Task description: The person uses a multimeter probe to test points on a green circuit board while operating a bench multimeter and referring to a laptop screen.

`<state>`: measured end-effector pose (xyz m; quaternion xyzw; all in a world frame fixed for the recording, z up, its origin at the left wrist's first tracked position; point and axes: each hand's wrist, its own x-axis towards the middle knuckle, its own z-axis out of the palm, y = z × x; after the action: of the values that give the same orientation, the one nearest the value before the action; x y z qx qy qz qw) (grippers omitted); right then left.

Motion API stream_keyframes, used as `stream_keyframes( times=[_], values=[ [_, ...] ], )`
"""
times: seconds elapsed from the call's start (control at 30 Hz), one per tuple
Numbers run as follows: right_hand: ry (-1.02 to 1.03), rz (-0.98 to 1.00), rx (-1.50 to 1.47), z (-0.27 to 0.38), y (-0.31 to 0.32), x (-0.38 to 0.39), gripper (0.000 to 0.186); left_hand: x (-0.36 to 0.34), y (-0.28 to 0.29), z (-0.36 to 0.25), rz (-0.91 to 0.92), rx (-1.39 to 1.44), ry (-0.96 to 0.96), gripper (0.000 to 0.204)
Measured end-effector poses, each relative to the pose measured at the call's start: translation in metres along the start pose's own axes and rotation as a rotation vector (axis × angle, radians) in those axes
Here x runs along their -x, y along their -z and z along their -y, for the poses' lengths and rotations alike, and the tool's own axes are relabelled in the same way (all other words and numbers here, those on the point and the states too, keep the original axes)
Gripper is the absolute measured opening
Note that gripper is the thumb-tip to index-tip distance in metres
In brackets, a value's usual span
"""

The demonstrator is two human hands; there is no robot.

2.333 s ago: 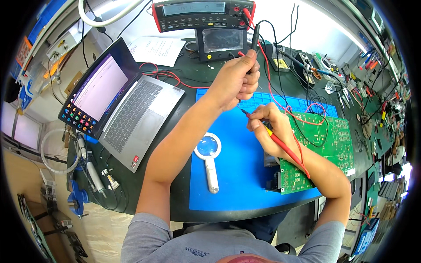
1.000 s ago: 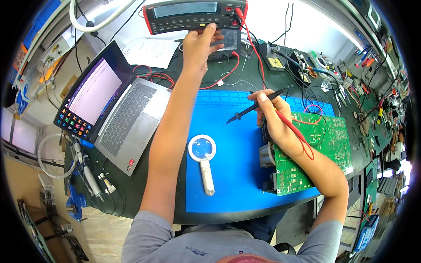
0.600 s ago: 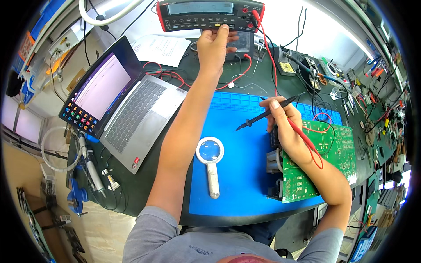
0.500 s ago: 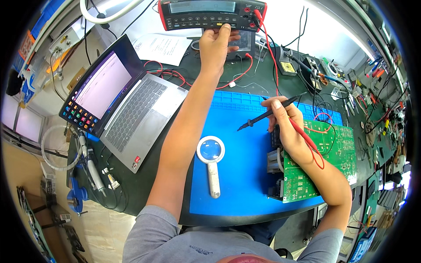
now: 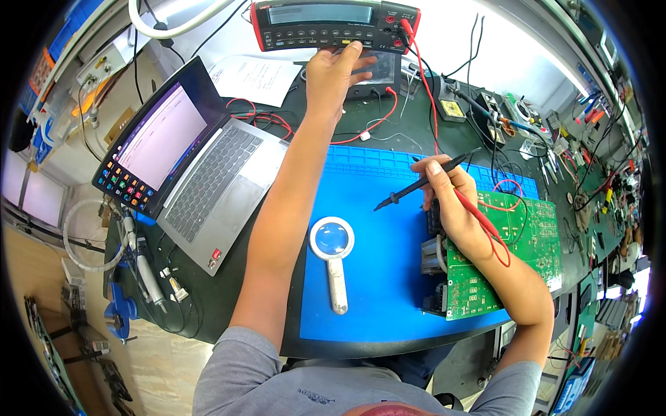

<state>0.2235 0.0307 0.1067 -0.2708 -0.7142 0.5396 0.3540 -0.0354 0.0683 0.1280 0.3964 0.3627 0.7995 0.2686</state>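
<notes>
At the top of the view, a grey and red bench multimeter (image 5: 319, 28) faces me. My left hand (image 5: 333, 78) reaches up to it, thumb pressing a button on its lower edge and the other fingers spread out beneath. Over the right side of the blue mat, my right hand (image 5: 451, 201) grips the multimeter test probes. The black probe (image 5: 409, 191) slants with its tip to the lower left, above the mat and touching nothing. The red probe (image 5: 479, 213) runs back along the palm and wrist. A green circuit board (image 5: 534, 243) lies under my right forearm, large components at its left edge.
A white-rimmed magnifying glass (image 5: 336, 284) lies on the blue mat (image 5: 374, 277). To the left stands an open laptop (image 5: 222, 180), with a paper sheet (image 5: 260, 78) behind it. A soldering iron stand (image 5: 451, 109), cables and tools crowd the right back.
Both hands keep nearly the same pose. The left thumb stays at the multimeter's button, with the hand slightly shifted left; the whole view has moved a little.
</notes>
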Motion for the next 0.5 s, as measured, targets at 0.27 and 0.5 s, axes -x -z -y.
stream_keyframes(
  times=[0.27, 0.5],
  values=[
    [0.02, 0.008, -0.004, -0.0003, -0.0004, 0.0001, 0.037, 0.0018, 0.0023, -0.0033, 0.007, 0.068, 0.029, 0.032],
    [0.014, 0.007, 0.01, -0.0007, 0.0003, -0.0001, 0.039, 0.0015, 0.0038, -0.0025, 0.019, 0.093, 0.035, 0.033]
  ],
)
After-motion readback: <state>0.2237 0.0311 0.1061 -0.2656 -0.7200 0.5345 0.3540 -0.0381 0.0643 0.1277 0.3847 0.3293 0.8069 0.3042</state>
